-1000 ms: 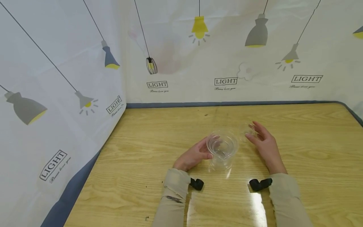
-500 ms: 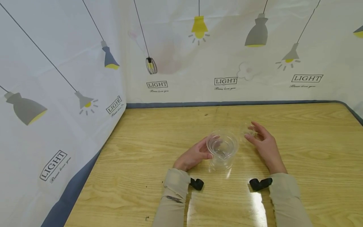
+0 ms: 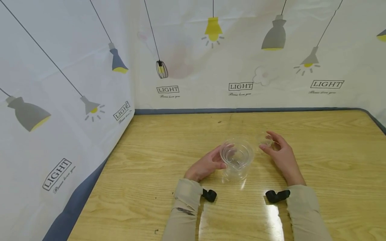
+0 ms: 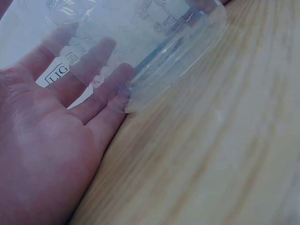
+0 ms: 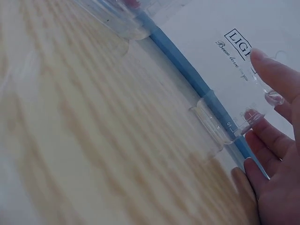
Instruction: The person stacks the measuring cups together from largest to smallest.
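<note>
In the head view a large clear beaker with a pouring lip stands upright on the table. My left hand holds it from the left, thumb at the near side and fingers behind, seen through the wall. The left wrist view shows the fingers of the left hand along the beaker's side. To the right, my right hand holds a much smaller clear beaker between thumb and fingers. Its base is at the tabletop in the right wrist view, and a "10" mark shows on its wall.
The wooden table has bright reflections near its front. A white cloth printed with lamps hangs behind and on the left, with a blue border along the table's edge. Black wrist mounts sit at both sleeves.
The right hand and the small beaker have shifted very slightly towards me. The left hand and the large beaker stay where they were.
</note>
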Demonstrator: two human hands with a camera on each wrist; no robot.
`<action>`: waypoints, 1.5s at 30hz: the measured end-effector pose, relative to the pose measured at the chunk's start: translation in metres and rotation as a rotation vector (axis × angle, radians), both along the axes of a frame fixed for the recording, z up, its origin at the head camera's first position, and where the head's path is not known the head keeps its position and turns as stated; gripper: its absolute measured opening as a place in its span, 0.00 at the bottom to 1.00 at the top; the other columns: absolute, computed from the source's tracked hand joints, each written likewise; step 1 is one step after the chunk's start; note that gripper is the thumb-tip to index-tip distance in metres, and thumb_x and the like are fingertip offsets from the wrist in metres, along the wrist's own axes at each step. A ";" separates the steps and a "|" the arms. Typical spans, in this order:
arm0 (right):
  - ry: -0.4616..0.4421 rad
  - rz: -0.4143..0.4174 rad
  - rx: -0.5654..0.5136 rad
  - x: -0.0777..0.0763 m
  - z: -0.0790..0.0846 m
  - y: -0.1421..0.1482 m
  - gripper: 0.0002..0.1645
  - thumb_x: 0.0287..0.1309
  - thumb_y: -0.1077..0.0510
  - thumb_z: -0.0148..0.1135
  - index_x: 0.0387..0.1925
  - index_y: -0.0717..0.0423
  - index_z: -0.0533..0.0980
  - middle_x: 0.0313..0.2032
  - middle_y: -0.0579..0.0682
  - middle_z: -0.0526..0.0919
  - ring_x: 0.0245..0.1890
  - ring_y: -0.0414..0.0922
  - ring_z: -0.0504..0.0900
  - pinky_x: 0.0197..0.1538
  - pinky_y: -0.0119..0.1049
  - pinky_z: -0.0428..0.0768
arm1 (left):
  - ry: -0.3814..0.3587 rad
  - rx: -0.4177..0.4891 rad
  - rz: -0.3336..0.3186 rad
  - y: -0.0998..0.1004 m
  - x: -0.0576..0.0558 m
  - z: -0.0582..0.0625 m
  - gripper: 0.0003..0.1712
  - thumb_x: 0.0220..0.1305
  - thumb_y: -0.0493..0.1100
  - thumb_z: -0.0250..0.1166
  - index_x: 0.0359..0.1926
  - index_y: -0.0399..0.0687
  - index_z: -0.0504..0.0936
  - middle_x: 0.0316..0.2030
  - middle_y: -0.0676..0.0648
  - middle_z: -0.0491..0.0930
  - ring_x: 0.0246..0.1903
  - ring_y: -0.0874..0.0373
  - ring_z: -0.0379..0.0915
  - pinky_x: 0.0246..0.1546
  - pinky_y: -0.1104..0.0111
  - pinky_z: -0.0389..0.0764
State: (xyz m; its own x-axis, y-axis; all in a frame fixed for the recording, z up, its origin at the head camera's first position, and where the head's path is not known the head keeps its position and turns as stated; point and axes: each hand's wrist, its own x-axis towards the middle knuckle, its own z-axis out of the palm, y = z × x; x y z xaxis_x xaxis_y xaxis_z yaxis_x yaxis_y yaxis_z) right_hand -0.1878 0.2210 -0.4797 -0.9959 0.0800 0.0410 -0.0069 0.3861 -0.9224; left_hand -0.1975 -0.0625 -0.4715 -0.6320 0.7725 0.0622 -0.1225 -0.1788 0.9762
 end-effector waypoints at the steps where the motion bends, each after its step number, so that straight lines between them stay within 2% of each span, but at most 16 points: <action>1: 0.001 0.001 -0.001 0.000 0.000 0.000 0.43 0.50 0.43 0.62 0.65 0.47 0.56 0.57 0.51 0.67 0.61 0.50 0.57 0.61 0.49 0.56 | 0.002 0.002 -0.001 0.000 0.000 0.001 0.44 0.52 0.42 0.65 0.67 0.59 0.53 0.66 0.57 0.51 0.65 0.60 0.44 0.59 0.66 0.58; 8: 0.018 0.003 -0.015 0.002 0.001 -0.001 0.44 0.50 0.45 0.62 0.66 0.46 0.53 0.55 0.54 0.68 0.58 0.51 0.61 0.58 0.51 0.57 | 0.028 -0.013 -0.004 -0.001 0.003 0.011 0.40 0.57 0.30 0.58 0.67 0.56 0.53 0.66 0.57 0.50 0.65 0.61 0.43 0.60 0.66 0.56; 14: -0.014 0.002 0.016 0.005 0.003 -0.002 0.43 0.49 0.41 0.62 0.64 0.45 0.56 0.56 0.53 0.67 0.61 0.51 0.58 0.60 0.53 0.54 | 0.036 -0.027 0.021 0.000 0.005 0.013 0.41 0.57 0.22 0.52 0.67 0.55 0.54 0.66 0.57 0.51 0.64 0.64 0.44 0.60 0.67 0.54; 18: -0.032 -0.003 0.026 0.007 0.004 -0.002 0.41 0.48 0.40 0.61 0.63 0.46 0.59 0.55 0.51 0.67 0.61 0.49 0.57 0.60 0.52 0.55 | 0.046 -0.017 0.021 -0.001 0.006 0.013 0.39 0.58 0.27 0.56 0.67 0.54 0.53 0.66 0.54 0.53 0.64 0.62 0.45 0.60 0.66 0.56; 25: -0.038 0.002 0.033 0.010 0.005 -0.001 0.42 0.49 0.40 0.61 0.64 0.47 0.57 0.58 0.52 0.66 0.63 0.50 0.56 0.61 0.50 0.54 | 0.031 -0.012 0.007 -0.002 0.005 0.011 0.41 0.58 0.29 0.57 0.68 0.55 0.50 0.66 0.57 0.51 0.65 0.63 0.43 0.60 0.66 0.56; 29: -0.035 0.004 0.036 0.012 0.005 -0.001 0.42 0.50 0.41 0.61 0.64 0.48 0.57 0.58 0.54 0.66 0.63 0.51 0.56 0.61 0.50 0.54 | 0.025 0.007 0.007 -0.001 0.003 0.005 0.42 0.57 0.34 0.60 0.68 0.56 0.50 0.66 0.56 0.51 0.65 0.63 0.43 0.60 0.66 0.55; 34: -0.043 0.016 0.036 0.014 0.005 0.000 0.43 0.50 0.41 0.60 0.64 0.47 0.56 0.59 0.53 0.65 0.63 0.51 0.56 0.61 0.51 0.55 | 0.034 0.001 0.019 0.000 0.000 -0.002 0.40 0.58 0.32 0.59 0.67 0.57 0.52 0.66 0.57 0.51 0.65 0.64 0.44 0.60 0.67 0.54; 36: -0.054 0.023 0.038 0.014 0.006 0.000 0.43 0.50 0.40 0.60 0.65 0.47 0.55 0.58 0.53 0.66 0.63 0.50 0.56 0.61 0.50 0.56 | 0.032 -0.010 0.016 0.000 0.001 -0.001 0.41 0.58 0.27 0.55 0.67 0.57 0.52 0.66 0.57 0.51 0.65 0.64 0.44 0.60 0.67 0.55; 40: -0.058 0.047 0.041 0.015 0.006 0.000 0.44 0.51 0.40 0.60 0.65 0.47 0.54 0.58 0.54 0.66 0.63 0.51 0.56 0.60 0.50 0.56 | 0.025 -0.019 0.004 0.000 0.004 0.007 0.41 0.58 0.25 0.54 0.67 0.58 0.52 0.66 0.57 0.51 0.64 0.63 0.44 0.59 0.67 0.56; 45: -0.052 0.085 0.048 0.017 0.008 0.001 0.44 0.51 0.41 0.59 0.66 0.47 0.53 0.60 0.55 0.64 0.63 0.52 0.56 0.59 0.53 0.57 | 0.033 -0.021 0.006 -0.001 0.006 0.011 0.40 0.58 0.29 0.57 0.67 0.57 0.52 0.66 0.57 0.51 0.64 0.63 0.44 0.60 0.67 0.55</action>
